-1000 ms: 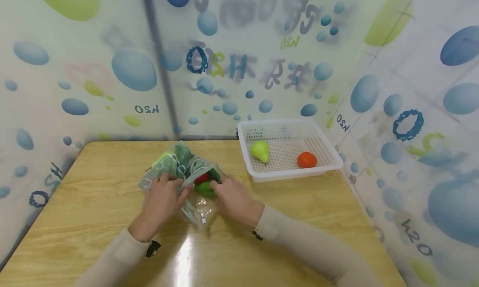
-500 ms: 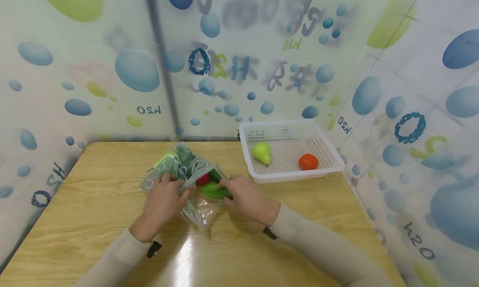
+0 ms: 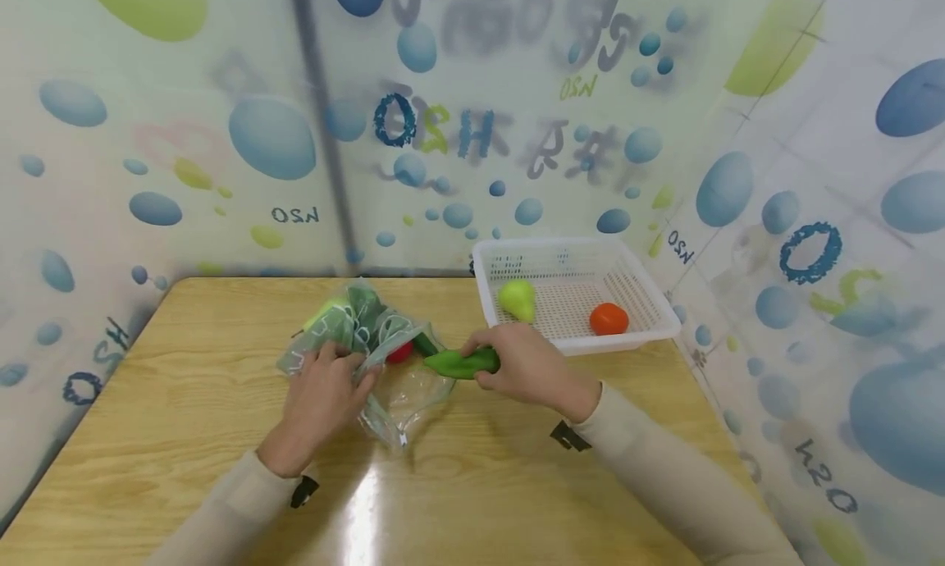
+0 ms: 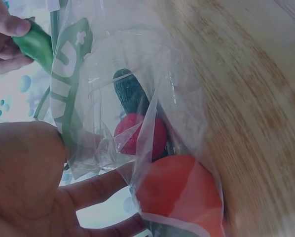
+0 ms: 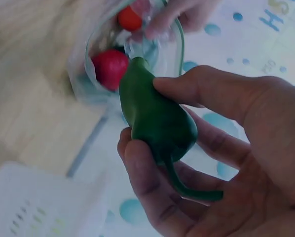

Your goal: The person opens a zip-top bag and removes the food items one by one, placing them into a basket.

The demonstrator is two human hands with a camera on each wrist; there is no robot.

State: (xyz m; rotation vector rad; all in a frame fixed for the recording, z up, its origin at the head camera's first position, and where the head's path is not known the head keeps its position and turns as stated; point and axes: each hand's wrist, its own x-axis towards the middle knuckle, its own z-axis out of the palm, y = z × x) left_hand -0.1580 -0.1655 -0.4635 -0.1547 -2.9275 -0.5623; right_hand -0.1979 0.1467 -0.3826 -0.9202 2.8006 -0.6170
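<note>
My right hand (image 3: 531,365) holds a green pepper (image 3: 465,363) in the air, just right of the bag's mouth. Thumb and fingers close round its thick stem end in the right wrist view, where a curved green stem (image 5: 187,191) hangs free. A clear plastic bag with green and white print (image 3: 332,332) lies on the table. With its fingers on the bag near the opening, my left hand (image 3: 321,394) pinches the plastic. Through the bag show a dark green cucumber (image 4: 130,94), a round red item (image 4: 140,136) and a larger orange-red item (image 4: 179,185), partly covered.
Behind the right hand stands a white perforated basket (image 3: 650,320) containing a yellow-green pear (image 3: 518,299) and a red tomato (image 3: 609,319). A yellow-green item (image 3: 328,310) shows at the bag's far left. The wooden table (image 3: 184,385) meets patterned walls at the back and right.
My right hand has drawn the green pepper out of the bag's mouth and moved right and slightly up with it. The left hand has stayed on the bag.
</note>
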